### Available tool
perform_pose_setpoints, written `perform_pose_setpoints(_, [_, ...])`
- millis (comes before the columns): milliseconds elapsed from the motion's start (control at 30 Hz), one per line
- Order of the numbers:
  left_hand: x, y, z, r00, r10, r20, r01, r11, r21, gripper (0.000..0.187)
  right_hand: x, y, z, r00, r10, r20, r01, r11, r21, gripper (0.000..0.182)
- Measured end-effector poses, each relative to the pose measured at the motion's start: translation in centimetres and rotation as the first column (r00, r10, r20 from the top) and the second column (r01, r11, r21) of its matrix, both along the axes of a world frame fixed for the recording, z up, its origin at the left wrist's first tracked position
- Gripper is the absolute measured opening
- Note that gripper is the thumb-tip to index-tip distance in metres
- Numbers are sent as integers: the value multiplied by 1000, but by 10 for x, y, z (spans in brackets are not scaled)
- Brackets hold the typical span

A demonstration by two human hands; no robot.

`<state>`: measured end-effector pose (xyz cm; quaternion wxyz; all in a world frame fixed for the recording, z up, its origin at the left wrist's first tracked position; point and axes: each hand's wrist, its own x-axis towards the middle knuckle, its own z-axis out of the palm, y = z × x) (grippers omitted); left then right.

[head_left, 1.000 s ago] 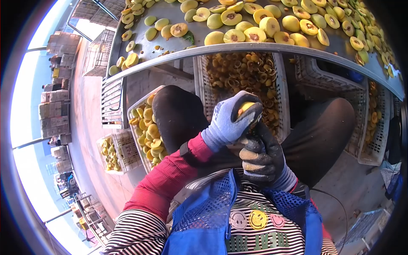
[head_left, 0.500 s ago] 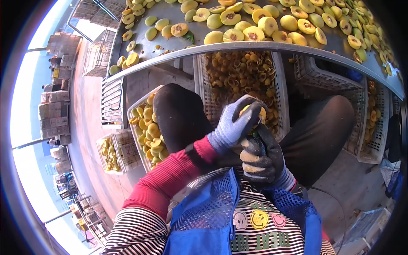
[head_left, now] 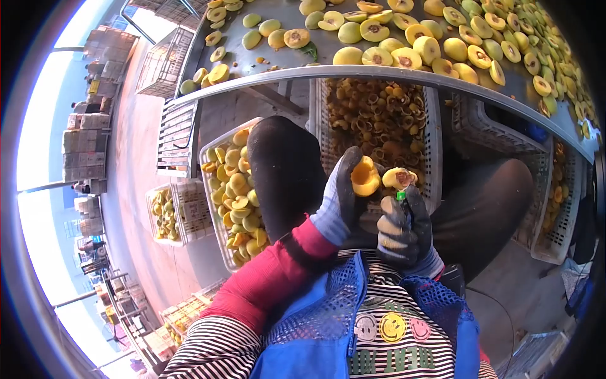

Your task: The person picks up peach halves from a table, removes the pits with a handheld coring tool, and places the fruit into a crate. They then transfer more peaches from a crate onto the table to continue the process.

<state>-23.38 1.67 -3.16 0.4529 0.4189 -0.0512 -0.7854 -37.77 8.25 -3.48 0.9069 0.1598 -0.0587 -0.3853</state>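
Note:
My left hand [head_left: 341, 192], in a blue and dark glove, holds a hollowed yellow fruit half [head_left: 365, 176], its scooped side showing. My right hand [head_left: 405, 230], gloved in dark grey, is closed around a small tool with a green part [head_left: 401, 196]. A cut-out fruit core [head_left: 399, 179] with brown pit flesh sits at the tool's end, apart from the fruit half. Both hands are above my lap, in front of a crate of brown scraps [head_left: 432, 145]. Left of my knee stands a crate of yellow fruit halves [head_left: 213, 218].
A metal table [head_left: 278, 74] spans the top, bearing many cut fruit halves. More crates [head_left: 499, 129] stand beneath it at the right. Another fruit crate [head_left: 192, 211] is on the floor at the left, and stacked crates [head_left: 85, 139] are farther off.
My hands have moved apart; the hollow half and the removed core now show separately. The view has shifted, so the table and crates appear farther right and lower.

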Motion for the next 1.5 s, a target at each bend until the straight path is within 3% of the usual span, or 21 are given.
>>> perform_pose_setpoints(67, [13, 4, 23, 923, -34, 384, 123, 970, -210, 36, -1, 0, -8, 999, 27, -25, -24, 992, 127, 47])
perform_pose_setpoints(133, [46, 12, 31, 850, 274, 450, -5, 858, -514, 30, -4, -5, -12, 998, 43, -49, -30, 972, 234, 47])
perform_pose_setpoints(267, [172, 14, 30, 157, 607, 779, 195, 754, -627, 27, -8, -4, -2, 995, 101, -20, -99, 992, 81, 47])
perform_pose_setpoints(300, [216, 21, 16, -61, 401, 914, 227, 897, -379, 27, -9, -5, -1, 990, 119, -69, -114, 990, 78, 47])
perform_pose_setpoints(333, [237, 22, 18, -539, 74, 839, 331, 935, 130, 32, -8, -6, -1, 984, 139, -115, -130, 989, 76, 47])
perform_pose_setpoints(400, [244, 11, 22, -626, -27, 779, 295, 916, 270, 37, -9, -11, 13, 972, 146, -183, -129, 987, 99, 47])
perform_pose_setpoints(467, [215, -27, 44, -357, 254, 899, 360, 925, -119, 34, -6, -14, 29, 933, 46, -357, -62, 997, -34, 48])
perform_pose_setpoints(567, [141, -109, 73, -84, 461, 883, 543, 765, -348, 22, 4, -18, -4, 990, 102, -92, -88, 986, 141, 49])
perform_pose_setpoints(600, [130, -144, 68, -140, 450, 882, 624, 731, -274, 22, 6, -19, -16, 984, 152, 91, -172, 940, 293, 49])
perform_pose_setpoints(733, [86, -278, 55, -497, 400, 770, 690, 721, 71, 52, 4, -20, -3, 995, 61, -85, -57, 997, 49, 54])
perform_pose_setpoints(800, [80, -321, 19, -717, 322, 618, 604, 729, 321, 59, -1, -32, 0, 985, 100, -143, -60, 964, 259, 49])
perform_pose_setpoints(867, [63, -329, 44, -604, 96, 791, 674, 591, 443, 55, -7, -36, -8, 950, 115, -291, -39, 967, 253, 49])
perform_pose_setpoints(900, [62, -326, 47, -261, -117, 958, 769, 574, 280, 49, -8, -42, 1, 921, 103, -375, 0, 964, 265, 48])
perform_pose_setpoints(1067, [33, -219, 46, 336, 233, 913, 742, 532, -409, 43, -7, -74, 43, 620, -3, -784, 251, 948, 195, 36])
perform_pose_setpoints(1133, [5, -156, 61, 672, 26, 740, 573, 616, -541, 43, -9, -86, 60, 306, -249, -919, 157, 965, -209, 30])
perform_pose_setpoints(1200, [-15, -114, 60, 777, 46, 628, 470, 620, -628, 46, 5, -87, 53, -301, -606, -737, -11, 775, -632, 26])
perform_pose_setpoints(1233, [-12, -98, 59, 544, -12, 839, 640, 653, -406, 46, 2, -96, 32, -634, -766, 107, -548, 347, -761, 27])
perform_pose_setpoints(1267, [-18, -84, 57, 785, -37, 619, 420, 765, -488, 38, 2, -87, 28, -634, -766, 106, -548, 349, -760, 27])
perform_pose_setpoints(1333, [-29, -67, 63, 435, 360, 825, 670, 483, -564, 32, 5, -75, 31, -558, -799, -223, -458, 520, -720, 32])
perform_pose_setpoints(1367, [-33, -65, 69, 864, 10, 504, 243, 868, -434, 29, 7, -71, 32, -556, -801, -222, -461, 519, -720, 32])
perform_pose_setpoints(1500, [-40, -46, 64, 808, 82, 583, 234, 864, -446, 30, 13, -54, 32, -435, -684, -586, -175, 702, -690, 34])
